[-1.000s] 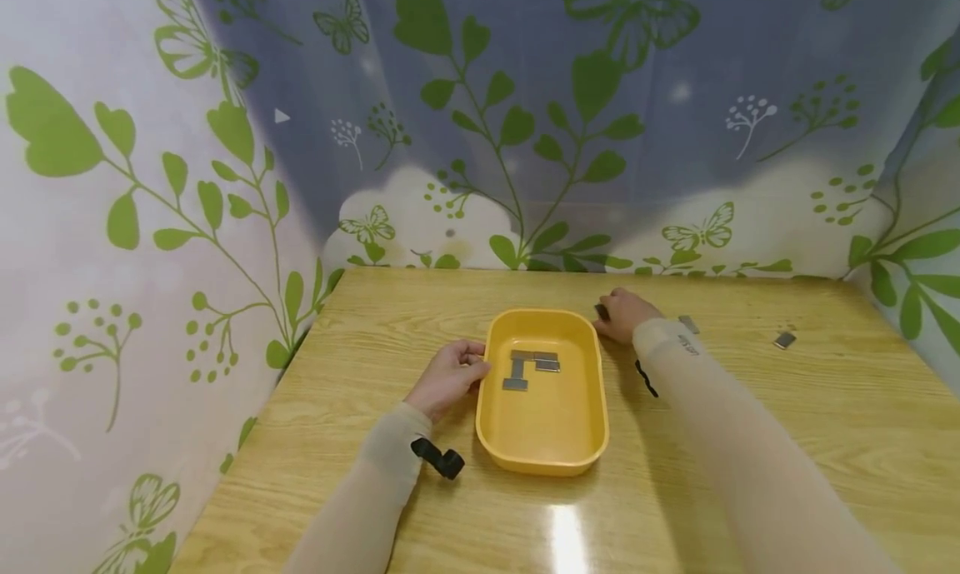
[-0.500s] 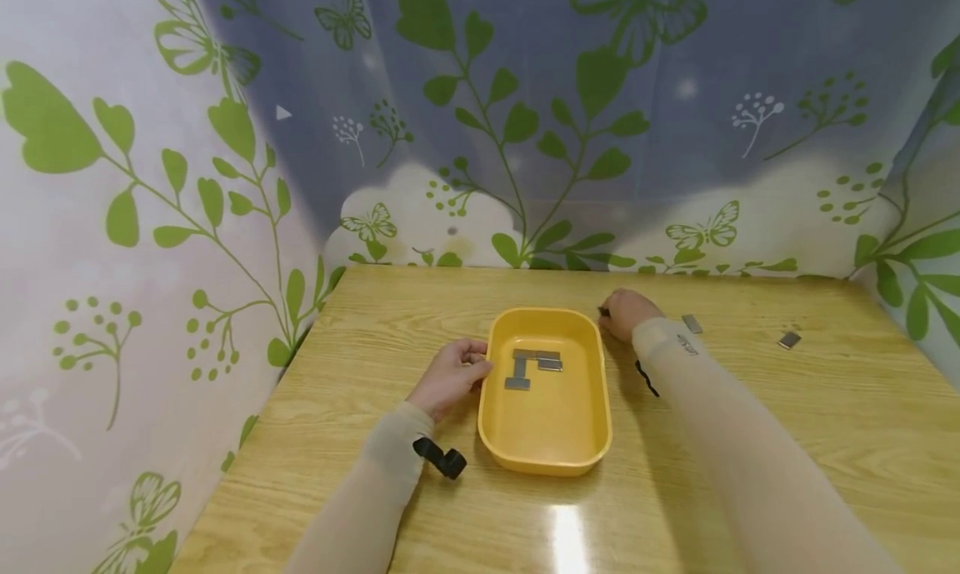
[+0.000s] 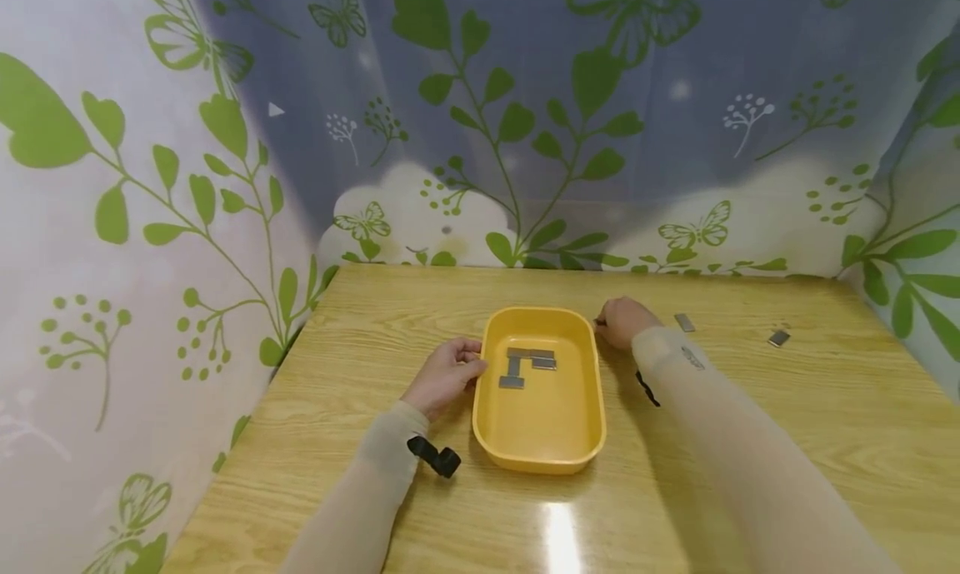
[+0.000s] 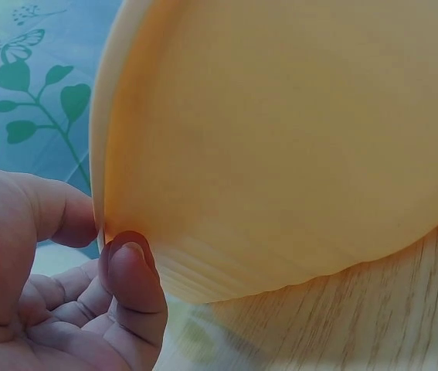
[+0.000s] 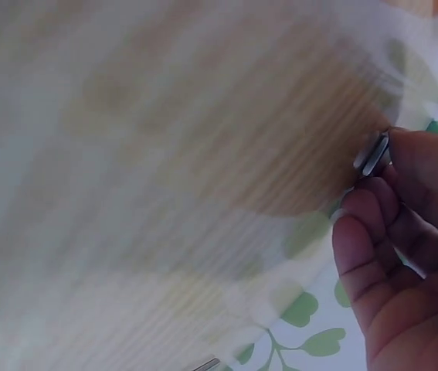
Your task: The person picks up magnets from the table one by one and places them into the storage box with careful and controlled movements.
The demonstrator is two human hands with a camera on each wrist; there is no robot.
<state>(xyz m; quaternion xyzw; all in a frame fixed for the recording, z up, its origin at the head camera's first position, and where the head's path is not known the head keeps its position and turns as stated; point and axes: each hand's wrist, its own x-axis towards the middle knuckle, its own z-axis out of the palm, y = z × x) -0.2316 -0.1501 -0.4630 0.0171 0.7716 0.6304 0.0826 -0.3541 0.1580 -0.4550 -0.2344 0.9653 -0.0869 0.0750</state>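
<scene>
Left hand (image 3: 444,378) is pinching the rim of a yellow tray (image 3: 540,432), thumb inside and forefinger outside, the tray lying right of that grip. Beside the tray's far right corner, the right hand (image 3: 625,322) is holding a small metal piece (image 5: 378,154) tightly between thumb and fingers. Flat grey pieces (image 3: 512,382) are lying between both grips, inside the tray; two loose pieces (image 3: 684,322) are resting right of the right-hand grip, on the wooden table (image 3: 360,332).

Tray (image 3: 540,428) is offering free room over its near half, grey pieces (image 3: 513,382) are crowding the far half, left hand (image 3: 442,378) is blocking its left wall, right hand (image 3: 625,322) is blocking its far-right corner, loose pieces (image 3: 684,322) are sitting farther right on the table (image 3: 840,391).
</scene>
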